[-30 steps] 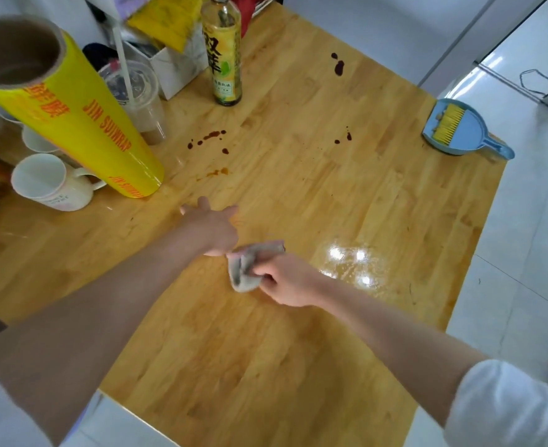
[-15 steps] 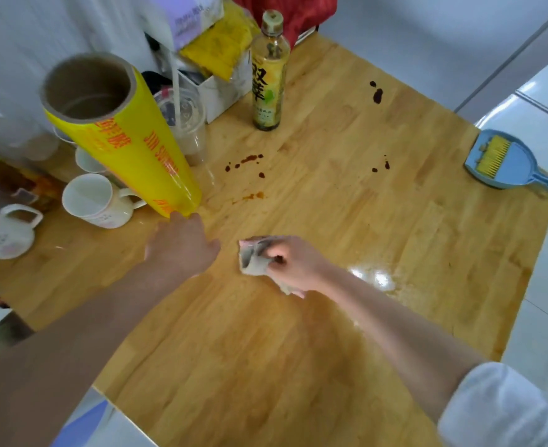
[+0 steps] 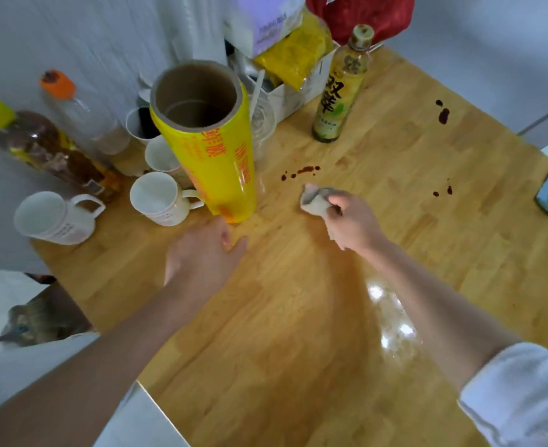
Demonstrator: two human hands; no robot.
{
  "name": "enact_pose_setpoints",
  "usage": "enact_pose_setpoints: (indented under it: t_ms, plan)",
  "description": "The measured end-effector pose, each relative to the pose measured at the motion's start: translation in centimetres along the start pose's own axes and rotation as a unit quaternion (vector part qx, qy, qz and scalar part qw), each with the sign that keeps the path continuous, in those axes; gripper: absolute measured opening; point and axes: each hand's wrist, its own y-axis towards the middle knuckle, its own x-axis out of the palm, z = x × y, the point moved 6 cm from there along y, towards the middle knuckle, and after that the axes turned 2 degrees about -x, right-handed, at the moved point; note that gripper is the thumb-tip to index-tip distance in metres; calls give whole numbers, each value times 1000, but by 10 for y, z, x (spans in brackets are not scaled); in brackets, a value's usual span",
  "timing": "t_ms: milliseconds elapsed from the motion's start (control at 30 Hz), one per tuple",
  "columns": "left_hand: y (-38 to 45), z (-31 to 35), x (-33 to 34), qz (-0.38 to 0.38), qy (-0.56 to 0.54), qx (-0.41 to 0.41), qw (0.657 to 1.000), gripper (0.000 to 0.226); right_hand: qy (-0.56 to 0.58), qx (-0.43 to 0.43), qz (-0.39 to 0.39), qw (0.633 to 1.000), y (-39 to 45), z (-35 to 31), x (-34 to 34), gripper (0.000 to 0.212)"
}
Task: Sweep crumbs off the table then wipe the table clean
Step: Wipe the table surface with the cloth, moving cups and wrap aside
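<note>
Here the right hand (image 3: 351, 224) grips the cloth (image 3: 314, 201); left hand (image 3: 201, 253) rests loose

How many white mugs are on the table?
3 clearly: one far left, one before the yellow roll, one behind it. A white cup stands further back; others may be hidden.

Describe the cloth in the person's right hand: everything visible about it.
The cloth is a small grey-beige rag, soft and crumpled into a wad. The right hand grips it, fingers curled round it, so only its forward end sticks out past the fingers. It sits low at the wooden table, just short of the nearest dark red stains; whether it presses on the wood cannot be told.
</note>
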Motion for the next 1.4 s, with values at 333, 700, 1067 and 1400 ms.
enact_pose_setpoints:
  t_ms: [333,700,1067,1400]
  plan:
    - [31,21,-78,204,-343,48,916,123,-58,-26,-40,997,51,-39,19,23]
    - [9,9,-101,187,-340,81,918,109,-15,-25,4,1000,45,-66,28,18]
    - [-53,-68,-129,260,-336,39,905,105,-36,27,33,998,45,-59,40,38]
    - [-54,-134,-134,319,-316,-66,891,109,-24,22,3,999,30,-83,68,31]
